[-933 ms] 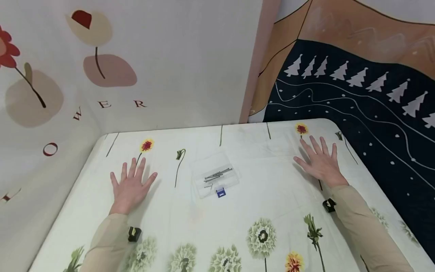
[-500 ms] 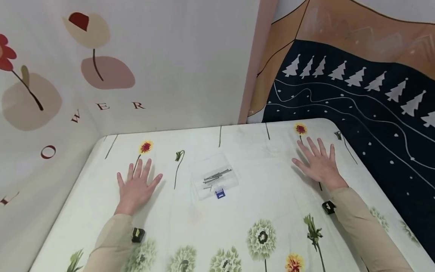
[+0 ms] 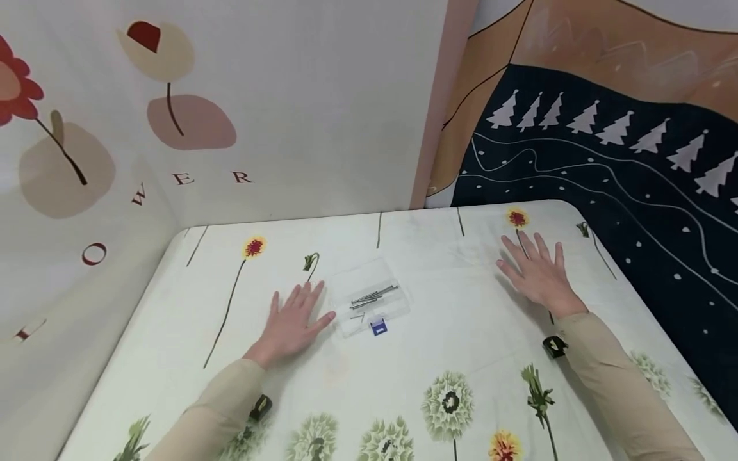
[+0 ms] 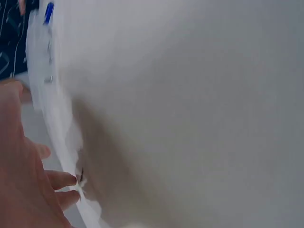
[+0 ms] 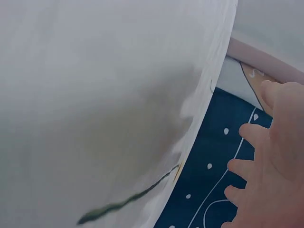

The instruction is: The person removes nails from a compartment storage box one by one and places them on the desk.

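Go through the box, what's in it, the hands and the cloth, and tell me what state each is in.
Clear box: on the table, lid position unclear
Blue latch: at the box's near edge, fastening unclear
Metal pins: loose, most bunched together
Left hand: fingers spread, holding nothing
Right hand: fingers spread, holding nothing
Flowered cloth: spread out

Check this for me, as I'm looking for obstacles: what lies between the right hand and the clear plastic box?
Nothing but bare white tablecloth lies between the right hand and the clear plastic box, as the head view shows.
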Demonstrator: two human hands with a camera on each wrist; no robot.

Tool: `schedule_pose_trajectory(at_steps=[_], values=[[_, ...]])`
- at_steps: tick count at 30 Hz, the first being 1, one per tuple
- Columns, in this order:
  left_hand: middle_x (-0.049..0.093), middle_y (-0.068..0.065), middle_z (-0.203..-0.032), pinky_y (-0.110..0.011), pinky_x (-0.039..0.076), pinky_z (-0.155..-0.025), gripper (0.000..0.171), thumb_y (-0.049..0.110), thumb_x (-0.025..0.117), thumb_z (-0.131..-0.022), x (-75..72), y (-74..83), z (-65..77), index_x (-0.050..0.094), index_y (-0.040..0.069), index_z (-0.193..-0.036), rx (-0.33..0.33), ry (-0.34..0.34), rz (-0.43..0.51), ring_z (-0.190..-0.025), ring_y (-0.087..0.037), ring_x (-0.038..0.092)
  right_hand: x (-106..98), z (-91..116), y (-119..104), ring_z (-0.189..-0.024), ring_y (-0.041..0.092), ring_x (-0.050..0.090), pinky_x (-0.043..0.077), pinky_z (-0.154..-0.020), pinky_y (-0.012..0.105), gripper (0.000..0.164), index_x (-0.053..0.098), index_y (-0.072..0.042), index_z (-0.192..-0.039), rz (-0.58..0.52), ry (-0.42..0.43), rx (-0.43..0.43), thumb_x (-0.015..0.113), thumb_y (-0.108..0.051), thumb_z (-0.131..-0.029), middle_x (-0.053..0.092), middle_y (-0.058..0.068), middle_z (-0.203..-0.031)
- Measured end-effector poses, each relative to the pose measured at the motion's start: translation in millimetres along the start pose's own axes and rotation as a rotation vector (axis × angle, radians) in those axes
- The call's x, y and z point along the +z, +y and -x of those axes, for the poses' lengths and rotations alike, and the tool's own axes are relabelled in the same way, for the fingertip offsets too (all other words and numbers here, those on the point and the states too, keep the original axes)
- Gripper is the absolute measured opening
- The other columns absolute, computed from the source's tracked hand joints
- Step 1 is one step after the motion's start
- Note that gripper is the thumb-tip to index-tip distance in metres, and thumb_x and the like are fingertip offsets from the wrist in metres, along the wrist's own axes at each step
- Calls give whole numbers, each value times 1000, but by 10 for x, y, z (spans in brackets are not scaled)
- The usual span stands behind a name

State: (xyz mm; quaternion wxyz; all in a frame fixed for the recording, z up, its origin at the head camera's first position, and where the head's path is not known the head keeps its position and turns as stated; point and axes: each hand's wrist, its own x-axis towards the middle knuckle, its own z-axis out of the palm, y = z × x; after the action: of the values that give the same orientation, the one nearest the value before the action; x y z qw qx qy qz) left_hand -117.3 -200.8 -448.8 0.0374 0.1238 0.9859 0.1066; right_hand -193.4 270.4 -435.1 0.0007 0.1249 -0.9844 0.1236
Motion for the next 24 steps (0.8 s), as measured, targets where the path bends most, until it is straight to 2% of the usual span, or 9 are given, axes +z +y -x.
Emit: schedule_pose_trajectory(at_steps=[3, 8, 16, 24], values=[[19, -18, -144, -57, -1, -101, 80, 67, 26, -84, 41, 136, -21, 15, 16, -144, 38, -17, 24, -131, -33, 16, 9, -21, -22, -130, 42, -4, -18, -94, 60, 65, 19, -15, -143, 0, -11, 4, 25, -54, -92, 7, 21, -146], [17, -19, -144, -54, -1, -103, 89, 71, 30, -80, 85, 252, -95, 14, 11, -144, 45, -21, 31, -132, -31, 14, 31, -55, -66, -130, 41, -3, -17, -94, 59, 65, 21, -15, -143, -7, -23, -10, 25, -54, -92, 8, 21, -146], [15, -17, -145, -54, -2, -102, 95, 75, 29, -77, 96, 221, -292, 15, 7, -143, 92, -19, -17, -132, -28, 13, 66, -115, -160, -131, 39, -2, -12, -96, 61, 62, 22, -15, -143, -21, -33, -52, 27, -52, -93, 9, 20, -146], [11, -16, -146, -54, -6, -102, 95, 74, 30, -77, 66, 234, -537, 11, 9, -144, 125, -59, -25, -133, -27, 10, 104, -201, -398, -131, 37, 6, -9, -98, 59, 59, 30, -15, -140, -44, 30, -86, 28, -51, -93, 16, 18, -145]])
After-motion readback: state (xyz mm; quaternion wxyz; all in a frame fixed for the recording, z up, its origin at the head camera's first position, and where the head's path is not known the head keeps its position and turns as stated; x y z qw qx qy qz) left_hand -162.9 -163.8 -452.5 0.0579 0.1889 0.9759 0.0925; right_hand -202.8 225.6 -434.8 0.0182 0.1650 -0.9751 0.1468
